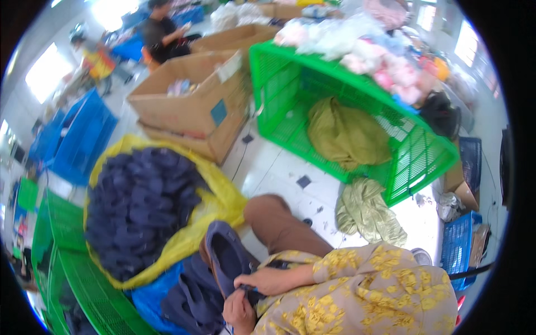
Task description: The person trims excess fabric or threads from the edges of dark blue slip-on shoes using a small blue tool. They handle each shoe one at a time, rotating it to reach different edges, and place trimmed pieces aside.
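A dark navy slipper (228, 251) with an oval opening and a brownish edge lies in front of me, its near end between my hands. My right hand (269, 280) comes from the right, thumb and fingers pinched on that end. My left hand (239, 311) is just below, with fingers curled against the same end; its grip is partly hidden. Beside them, more dark navy slippers (195, 301) lie on blue plastic sheeting (151, 304). A yellow sack (215, 215) to the far left holds a big heap of similar dark pieces (142, 206).
My bent brown-trousered knee (279, 223) rises beyond the hands. A tipped green crate (335, 72) holds an olive sack (346, 134); another olive cloth (368, 215) lies on the floor. Cardboard boxes (184, 106), green crates (72, 268) and a blue bin (78, 139) stand around. Two people are in the background.
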The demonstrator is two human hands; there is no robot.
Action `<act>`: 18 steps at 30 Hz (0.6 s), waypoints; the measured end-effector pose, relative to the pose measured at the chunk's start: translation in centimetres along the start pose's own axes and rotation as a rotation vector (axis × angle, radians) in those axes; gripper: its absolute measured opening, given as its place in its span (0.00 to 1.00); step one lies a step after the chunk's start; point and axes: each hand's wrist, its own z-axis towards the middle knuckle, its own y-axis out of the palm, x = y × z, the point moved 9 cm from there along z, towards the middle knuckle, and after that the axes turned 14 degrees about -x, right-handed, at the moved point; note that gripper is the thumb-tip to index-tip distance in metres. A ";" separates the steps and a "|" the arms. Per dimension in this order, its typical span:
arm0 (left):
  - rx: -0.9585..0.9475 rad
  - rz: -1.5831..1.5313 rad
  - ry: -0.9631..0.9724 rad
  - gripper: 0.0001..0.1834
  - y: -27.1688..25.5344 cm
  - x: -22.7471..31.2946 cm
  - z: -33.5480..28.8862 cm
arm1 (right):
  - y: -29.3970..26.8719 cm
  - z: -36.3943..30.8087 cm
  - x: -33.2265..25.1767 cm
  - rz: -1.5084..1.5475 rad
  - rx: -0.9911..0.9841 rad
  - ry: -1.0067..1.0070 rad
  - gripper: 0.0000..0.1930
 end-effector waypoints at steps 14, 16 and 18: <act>0.059 0.057 0.076 0.09 -0.4 1.3 -0.6 | -0.9 0.5 -0.4 0.182 -0.163 0.043 0.09; 0.065 0.108 0.128 0.09 -0.2 0.5 -1.1 | -1.2 0.7 -0.7 0.092 -0.001 -0.071 0.08; 0.050 0.147 0.110 0.09 0.0 -0.2 -1.3 | -2.0 0.4 -2.1 -0.162 0.180 -0.108 0.08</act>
